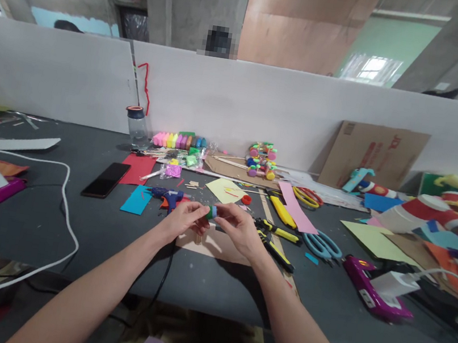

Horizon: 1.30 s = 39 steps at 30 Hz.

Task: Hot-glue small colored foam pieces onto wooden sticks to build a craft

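Note:
Between both hands, above a tan cardboard piece (221, 249), is a small green and blue round piece (211, 212); its exact kind cannot be made out. My left hand (187, 220) pinches the green side. The fingers of my right hand (240, 227) close on the blue side. Short wooden sticks (198, 240) show just under my left fingers; whether that hand holds them is unclear. A blue glue gun (169, 197) lies just beyond my left hand. To the right of my right hand are yellow-and-black pliers (280, 232) and a yellow utility knife (282, 211).
Blue-handled scissors (322, 245) and a purple power strip (378, 291) lie to the right. At left are a phone (106, 179) and a white cable (65, 193). Coloured clay (179, 141), a jar (136, 123) and small wheeled models (261, 160) stand along the white partition (231, 97).

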{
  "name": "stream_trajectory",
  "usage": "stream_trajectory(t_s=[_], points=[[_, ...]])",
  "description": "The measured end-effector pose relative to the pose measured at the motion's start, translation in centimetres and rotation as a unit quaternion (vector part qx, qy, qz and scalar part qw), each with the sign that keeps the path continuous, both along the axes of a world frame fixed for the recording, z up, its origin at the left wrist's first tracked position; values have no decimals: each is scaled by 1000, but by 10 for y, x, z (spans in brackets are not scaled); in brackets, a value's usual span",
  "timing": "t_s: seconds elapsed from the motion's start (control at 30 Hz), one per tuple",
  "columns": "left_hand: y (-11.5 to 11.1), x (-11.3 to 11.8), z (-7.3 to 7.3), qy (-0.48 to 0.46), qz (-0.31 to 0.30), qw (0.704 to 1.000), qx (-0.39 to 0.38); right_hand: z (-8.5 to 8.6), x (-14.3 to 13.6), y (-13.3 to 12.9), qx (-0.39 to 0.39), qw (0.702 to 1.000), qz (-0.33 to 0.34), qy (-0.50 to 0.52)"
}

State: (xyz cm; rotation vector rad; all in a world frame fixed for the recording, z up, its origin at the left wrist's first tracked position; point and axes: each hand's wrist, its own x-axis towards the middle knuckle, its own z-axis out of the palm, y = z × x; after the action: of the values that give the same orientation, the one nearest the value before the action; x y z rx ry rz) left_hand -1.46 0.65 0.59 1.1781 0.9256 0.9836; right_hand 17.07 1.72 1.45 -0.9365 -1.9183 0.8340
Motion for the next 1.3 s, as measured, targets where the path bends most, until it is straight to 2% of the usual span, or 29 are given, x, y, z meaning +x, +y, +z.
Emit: stream_trajectory(t_s=[0.13,0.3,0.43,0.77,1.03,1.3], points=[[0,0,1,10,3,1000,3,-3,1,2,-10,1000,1,9],[-1,-1,1,46,24,992,115,-9,3,6,-49,997,8,51],[0,-2,-1,78,24,987,141,-10,2,6,-67,996,15,65],[2,0,0,62,35,990,124,-8,3,6,-56,997,4,50],[-1,0,4,10,-2,999,35,-3,5,5,-4,999,33,30],[2,-1,-2,3,-2,997,77,-6,4,6,-13,999,19,28]])
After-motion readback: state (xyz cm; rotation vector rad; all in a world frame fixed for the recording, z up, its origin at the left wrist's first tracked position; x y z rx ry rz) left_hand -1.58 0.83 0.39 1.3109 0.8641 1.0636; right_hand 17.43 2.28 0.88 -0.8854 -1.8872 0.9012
